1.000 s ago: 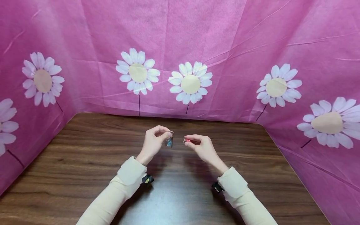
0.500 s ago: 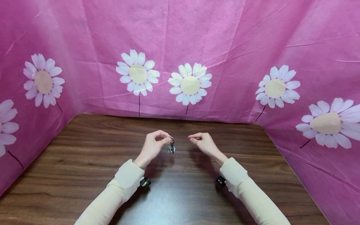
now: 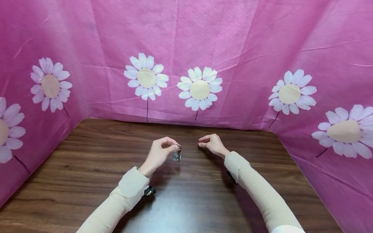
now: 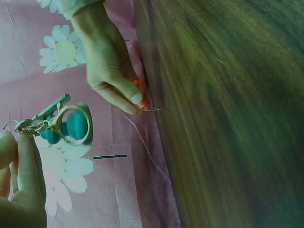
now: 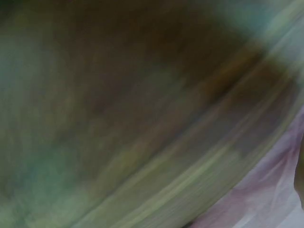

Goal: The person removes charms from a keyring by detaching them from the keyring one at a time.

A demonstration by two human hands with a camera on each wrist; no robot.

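Note:
My left hand (image 3: 157, 153) pinches the top of a keychain (image 3: 177, 156), which hangs below the fingertips above the table. In the left wrist view the keychain (image 4: 76, 124) shows a gold ring, a metal clasp and a blue-green charm. To its right, my right hand (image 3: 214, 144) is held over the far part of the table. Between its thumb and fingers is a small orange-red piece with a short chain (image 4: 153, 109), seen in the left wrist view; its kind is unclear. The two hands are apart. Motion blurs the right wrist view.
A brown wood-grain table (image 3: 186, 200) spreads beneath both hands. Pink cloth (image 3: 233, 38) printed with white daisies stands along its back and both sides. Each forearm wears a pale sleeve, and a small black device (image 3: 150, 191) sits at the left wrist.
My right hand has drawn away to the right from the left hand, its forearm swinging outward. The keychain has dropped slightly and turned. The red piece no longer shows in the head view.

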